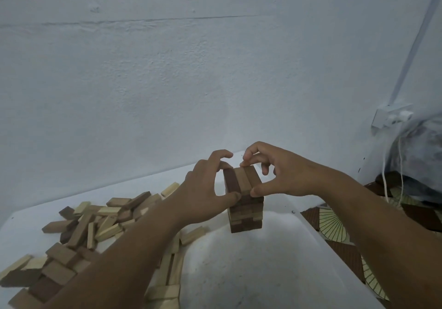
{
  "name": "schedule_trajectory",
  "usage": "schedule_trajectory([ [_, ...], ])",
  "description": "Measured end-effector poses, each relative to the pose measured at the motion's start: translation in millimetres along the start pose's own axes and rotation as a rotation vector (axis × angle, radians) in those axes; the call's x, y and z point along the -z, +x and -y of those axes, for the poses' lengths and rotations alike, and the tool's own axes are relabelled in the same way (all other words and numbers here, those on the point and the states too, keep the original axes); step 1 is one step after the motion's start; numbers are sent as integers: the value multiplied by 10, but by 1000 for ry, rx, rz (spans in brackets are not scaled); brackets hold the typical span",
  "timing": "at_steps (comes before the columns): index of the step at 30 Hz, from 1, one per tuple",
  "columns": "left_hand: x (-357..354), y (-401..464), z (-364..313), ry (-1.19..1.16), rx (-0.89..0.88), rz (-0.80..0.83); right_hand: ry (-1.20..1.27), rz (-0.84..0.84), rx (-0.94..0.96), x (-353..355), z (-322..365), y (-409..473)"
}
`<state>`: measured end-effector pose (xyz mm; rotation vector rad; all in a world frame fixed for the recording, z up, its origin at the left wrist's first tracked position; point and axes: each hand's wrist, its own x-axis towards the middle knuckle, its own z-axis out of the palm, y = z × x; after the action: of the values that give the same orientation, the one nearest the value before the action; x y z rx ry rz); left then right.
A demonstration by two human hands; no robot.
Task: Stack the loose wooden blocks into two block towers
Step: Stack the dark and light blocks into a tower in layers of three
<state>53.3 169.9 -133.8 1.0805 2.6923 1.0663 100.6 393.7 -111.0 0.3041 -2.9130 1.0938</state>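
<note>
A block tower [246, 215] of several crossed layers stands on the white table [251, 272], right of centre. Its top layer [241, 179] is three blocks side by side, dark at the left. My left hand [205, 186] holds that layer from the left, thumb on the near end and fingers curled over the far end. My right hand [275, 170] pinches it from the right, thumb at the near corner and fingertips on the far edge. A heap of loose light and dark wooden blocks [91, 227] lies at the left.
A pale wall rises close behind the table. Off the table's right edge lie a patterned floor mat [334, 227], a dark bundle [421, 155] and a white cord hanging from a wall socket [392, 117]. More loose blocks [167, 282] lie under my left forearm.
</note>
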Motion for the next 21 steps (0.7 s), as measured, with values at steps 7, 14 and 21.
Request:
schedule_trajectory([
  [7,-7,19,11,-5,16,8,-27,2,6,-7,-8,27],
  [14,9,6,11,5,23,9,-42,2,9,10,7,2],
  [21,274,-288,47,10,24,-83,-76,-152,51,-33,299,-65],
])
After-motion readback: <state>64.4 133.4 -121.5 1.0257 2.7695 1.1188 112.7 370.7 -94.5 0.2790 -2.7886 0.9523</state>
